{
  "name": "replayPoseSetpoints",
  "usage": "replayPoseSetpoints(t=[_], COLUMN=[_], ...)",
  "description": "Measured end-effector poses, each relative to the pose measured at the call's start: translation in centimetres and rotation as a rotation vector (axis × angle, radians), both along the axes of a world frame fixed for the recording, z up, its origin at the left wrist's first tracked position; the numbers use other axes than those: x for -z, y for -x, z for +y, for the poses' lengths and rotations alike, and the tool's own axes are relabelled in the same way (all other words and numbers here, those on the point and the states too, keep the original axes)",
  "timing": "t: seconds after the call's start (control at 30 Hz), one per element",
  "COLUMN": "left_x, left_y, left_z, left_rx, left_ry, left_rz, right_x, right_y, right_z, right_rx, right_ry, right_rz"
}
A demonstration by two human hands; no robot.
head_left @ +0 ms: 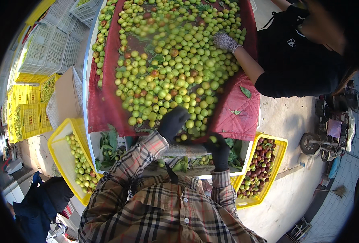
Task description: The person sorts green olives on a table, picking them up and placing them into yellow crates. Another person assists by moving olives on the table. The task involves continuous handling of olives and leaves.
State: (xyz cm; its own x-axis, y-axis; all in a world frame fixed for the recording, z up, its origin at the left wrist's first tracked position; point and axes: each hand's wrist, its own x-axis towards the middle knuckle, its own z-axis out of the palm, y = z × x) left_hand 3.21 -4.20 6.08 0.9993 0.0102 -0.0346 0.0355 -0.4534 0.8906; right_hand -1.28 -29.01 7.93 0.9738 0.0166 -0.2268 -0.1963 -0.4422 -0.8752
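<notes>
Green jujube-like fruits (179,63), some with brown patches, cover a sloping table lined with red quilted cloth (235,112). My left hand (174,121), in a black glove, is over the fruits at the near end of the cloth; its fingers are curled, and whether it holds a fruit is hidden. To its right, my right hand (219,148), also black-gloved, is at the cloth's near edge with a green fruit (212,139) at its fingers. Green leaves (108,145) lie in the white-edged trough below both hands.
A yellow crate of green fruits (55,142) stands at the left, one of reddish-brown fruits (284,152) at the right. A co-worker's gloved hand (226,42) touches the fruits at the upper right. White crates (49,45) and yellow crates (30,118) are stacked at far left.
</notes>
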Motion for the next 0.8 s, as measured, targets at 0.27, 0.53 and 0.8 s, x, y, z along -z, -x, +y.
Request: replayPoseSetpoints(t=[0.27,0.53,0.8], left_x=[4.9,7.1,0.7], left_y=[-12.5,-3.2,7.9], left_z=[13.2,11.5,10.0], left_rx=[-0.058,-0.037,-0.526], left_ry=[-0.776,-0.367,0.203], left_rz=[0.140,0.044,0.082], right_x=[-4.6,1.8,4.7], right_y=[4.9,-9.8,-22.1], right_z=[-19.6,-1.1,8.0], right_rx=[0.388,-0.126,-0.340], right_ry=[0.646,0.217,0.334], right_rz=[-0.032,-0.268,-0.305])
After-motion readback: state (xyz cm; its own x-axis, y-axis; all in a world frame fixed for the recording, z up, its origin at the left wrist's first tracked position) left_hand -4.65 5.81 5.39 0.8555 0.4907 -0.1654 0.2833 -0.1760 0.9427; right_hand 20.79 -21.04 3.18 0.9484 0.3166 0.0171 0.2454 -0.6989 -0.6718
